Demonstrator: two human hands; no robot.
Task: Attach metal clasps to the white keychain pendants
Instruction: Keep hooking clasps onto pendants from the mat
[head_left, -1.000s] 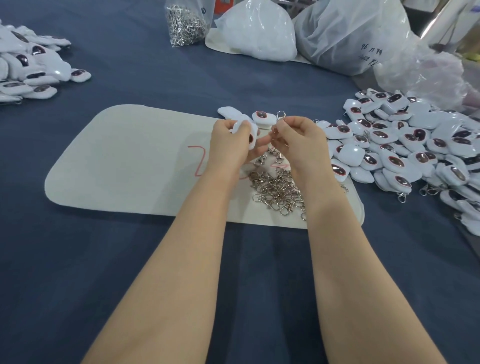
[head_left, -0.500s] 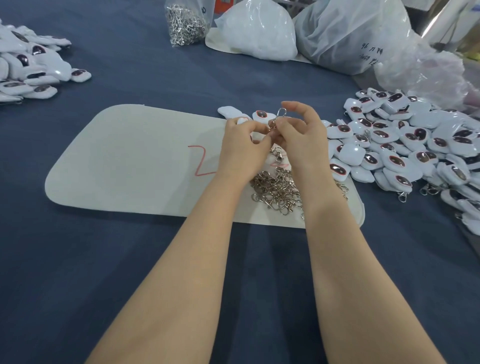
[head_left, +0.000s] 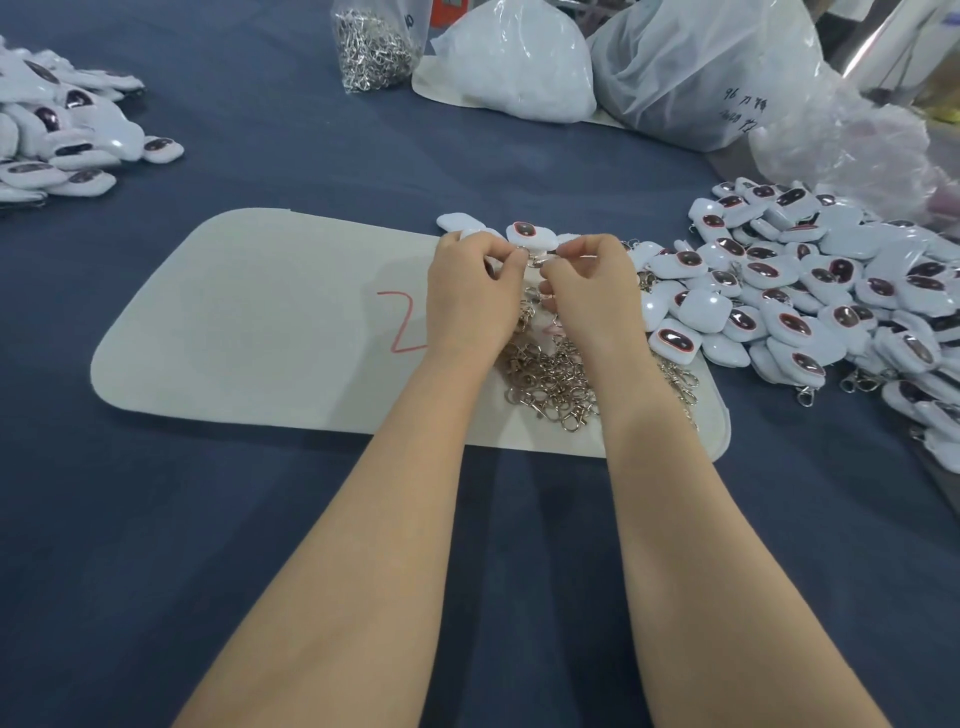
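Note:
My left hand (head_left: 470, 296) and my right hand (head_left: 589, 288) meet fingertip to fingertip over the white mat (head_left: 249, 322). Between them they pinch a small metal clasp (head_left: 535, 258), and the left fingers curl round a white pendant that is almost wholly hidden. A heap of loose metal clasps (head_left: 556, 376) lies on the mat under my wrists. A large pile of white pendants (head_left: 789, 296) with dark oval windows spreads to the right. Two more pendants (head_left: 524, 234) lie just beyond my fingers.
A second pile of pendants (head_left: 57, 135) sits at the far left on the blue cloth (head_left: 260, 545). At the back stand a clear bag of clasps (head_left: 371, 47) and several white plastic bags (head_left: 696, 67). A red "2" (head_left: 400, 325) is drawn on the mat.
Both hands have dropped slightly and closed together; the right fingers, spread half a second ago, now curl in. The clasp that stuck up above the right hand is now low between the fingertips.

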